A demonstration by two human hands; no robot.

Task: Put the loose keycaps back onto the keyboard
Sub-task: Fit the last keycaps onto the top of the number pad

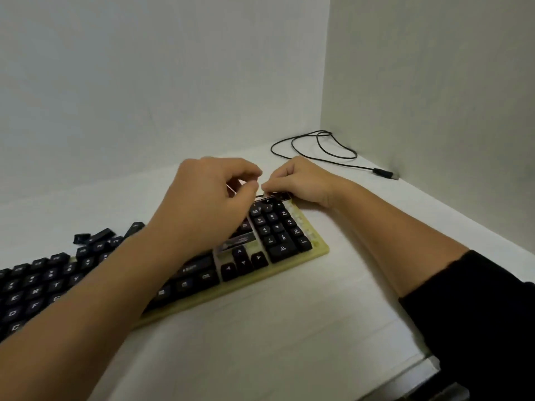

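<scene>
Loose keycaps (95,237) are piled on the bench (289,328) behind the left end of the keyboard (321,250). Left hand (202,206): fingers curled, thumb and forefinger nearly touching, can't tell if anything's in there. Right hand (304,180) has curled fingers pinching a dark keycap (279,195) at the numpad's far row. I'd square it over its stem, then press straight down, no tilting.

Soft even light, slight blur
</scene>
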